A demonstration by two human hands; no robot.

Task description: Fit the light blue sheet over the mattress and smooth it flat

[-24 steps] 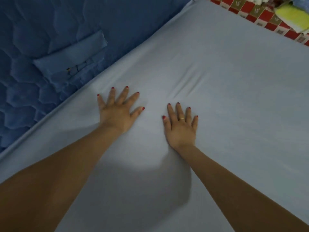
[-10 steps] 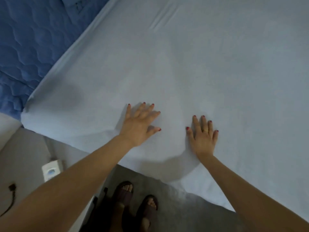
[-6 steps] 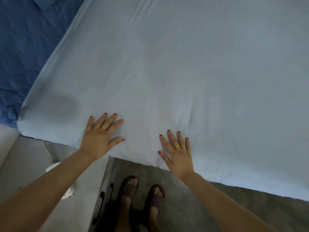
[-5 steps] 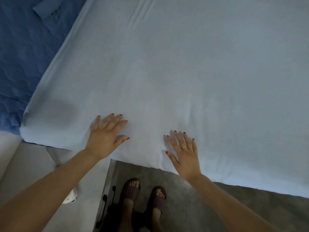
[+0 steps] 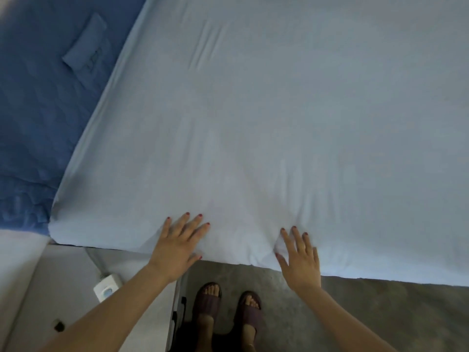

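The light blue sheet (image 5: 291, 123) is lying stretched over the mattress, filling the frame from 10 to 4 o'clock. At 6 o'clock, the left hand (image 5: 177, 246) and right hand (image 5: 300, 259) are pressing flat on its near edge, fingers (image 5: 194, 223) spread wide (faint creases lying at 12 o'clock).
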